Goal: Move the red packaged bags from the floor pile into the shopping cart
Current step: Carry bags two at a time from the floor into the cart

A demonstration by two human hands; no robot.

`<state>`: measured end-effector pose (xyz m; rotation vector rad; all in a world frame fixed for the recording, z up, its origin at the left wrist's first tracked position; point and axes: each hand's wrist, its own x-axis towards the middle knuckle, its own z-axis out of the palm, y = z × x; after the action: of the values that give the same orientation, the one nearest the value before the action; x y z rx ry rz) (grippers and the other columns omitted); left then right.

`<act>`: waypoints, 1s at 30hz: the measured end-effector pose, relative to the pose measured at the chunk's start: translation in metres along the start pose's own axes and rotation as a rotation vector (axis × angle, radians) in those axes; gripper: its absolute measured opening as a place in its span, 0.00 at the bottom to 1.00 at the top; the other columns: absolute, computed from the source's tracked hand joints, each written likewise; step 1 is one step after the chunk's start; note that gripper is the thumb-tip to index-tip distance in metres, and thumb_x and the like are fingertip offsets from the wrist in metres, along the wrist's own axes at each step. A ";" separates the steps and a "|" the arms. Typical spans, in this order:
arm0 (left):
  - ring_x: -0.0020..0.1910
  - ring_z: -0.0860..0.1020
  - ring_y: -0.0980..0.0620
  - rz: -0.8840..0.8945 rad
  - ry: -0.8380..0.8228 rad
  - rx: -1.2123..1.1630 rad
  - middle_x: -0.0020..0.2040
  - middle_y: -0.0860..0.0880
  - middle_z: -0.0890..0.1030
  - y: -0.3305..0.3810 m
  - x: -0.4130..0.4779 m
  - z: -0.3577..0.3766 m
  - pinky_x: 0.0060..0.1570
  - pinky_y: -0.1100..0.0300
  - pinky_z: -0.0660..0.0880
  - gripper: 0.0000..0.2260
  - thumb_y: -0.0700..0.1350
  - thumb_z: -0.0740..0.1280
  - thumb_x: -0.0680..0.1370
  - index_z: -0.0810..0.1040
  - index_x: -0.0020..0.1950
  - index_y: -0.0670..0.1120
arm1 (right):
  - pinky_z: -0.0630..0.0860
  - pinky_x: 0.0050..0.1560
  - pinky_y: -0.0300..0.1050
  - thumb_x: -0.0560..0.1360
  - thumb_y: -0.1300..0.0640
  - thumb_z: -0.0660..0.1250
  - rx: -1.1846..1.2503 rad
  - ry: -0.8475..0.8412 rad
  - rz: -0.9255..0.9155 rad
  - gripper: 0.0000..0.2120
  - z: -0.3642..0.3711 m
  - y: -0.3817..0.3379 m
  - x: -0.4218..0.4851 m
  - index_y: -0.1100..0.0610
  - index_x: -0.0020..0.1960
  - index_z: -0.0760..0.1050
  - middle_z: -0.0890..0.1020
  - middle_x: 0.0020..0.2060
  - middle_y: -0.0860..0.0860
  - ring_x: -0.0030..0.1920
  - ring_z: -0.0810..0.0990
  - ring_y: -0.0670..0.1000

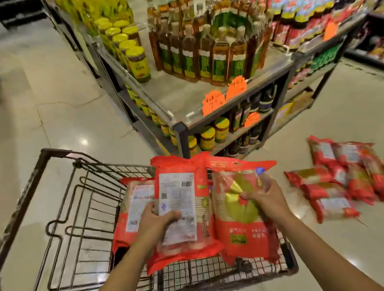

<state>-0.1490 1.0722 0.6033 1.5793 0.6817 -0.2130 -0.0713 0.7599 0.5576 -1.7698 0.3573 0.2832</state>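
Observation:
A wire shopping cart (74, 203) stands in front of me. Over its right half my left hand (156, 221) grips a red bag (183, 216) that shows its white back label. Beside it my right hand (266, 196) grips a second red bag (242, 215) with a gold and green front. Another red bag (134, 212) lies in the cart to the left of my left hand. The floor pile of several red bags (351, 177) lies to the right of the cart.
A metal shelf unit (205, 101) with oil bottles, yellow-lidded jars and orange price tags stands just beyond the cart. More stocked shelves run along the right. The floor is shiny tile. The cart's dark handle bar (27, 196) is at the left.

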 end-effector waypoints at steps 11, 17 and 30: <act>0.46 0.86 0.39 -0.276 -0.055 0.028 0.48 0.43 0.87 -0.089 0.136 0.041 0.44 0.42 0.84 0.20 0.32 0.75 0.72 0.76 0.62 0.43 | 0.79 0.62 0.60 0.46 0.44 0.86 -0.035 -0.051 0.312 0.55 0.018 0.080 0.114 0.57 0.70 0.72 0.80 0.64 0.53 0.60 0.82 0.56; 0.48 0.86 0.47 -0.284 -0.064 0.085 0.54 0.48 0.85 -0.113 0.154 0.050 0.48 0.47 0.83 0.16 0.39 0.72 0.78 0.75 0.62 0.52 | 0.76 0.65 0.59 0.61 0.47 0.84 -0.149 0.018 0.311 0.50 0.035 0.078 0.110 0.54 0.76 0.65 0.75 0.68 0.52 0.66 0.77 0.55; 0.76 0.64 0.43 0.238 -0.114 0.979 0.79 0.45 0.64 -0.028 0.116 0.040 0.74 0.46 0.65 0.33 0.55 0.67 0.80 0.59 0.80 0.45 | 0.67 0.69 0.60 0.76 0.34 0.59 -1.002 0.068 -0.168 0.35 0.066 0.000 0.062 0.56 0.74 0.66 0.74 0.68 0.57 0.70 0.71 0.60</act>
<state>-0.0609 1.0673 0.5141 2.5357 0.2795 -0.5040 -0.0138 0.8191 0.5196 -2.7811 0.0980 0.3046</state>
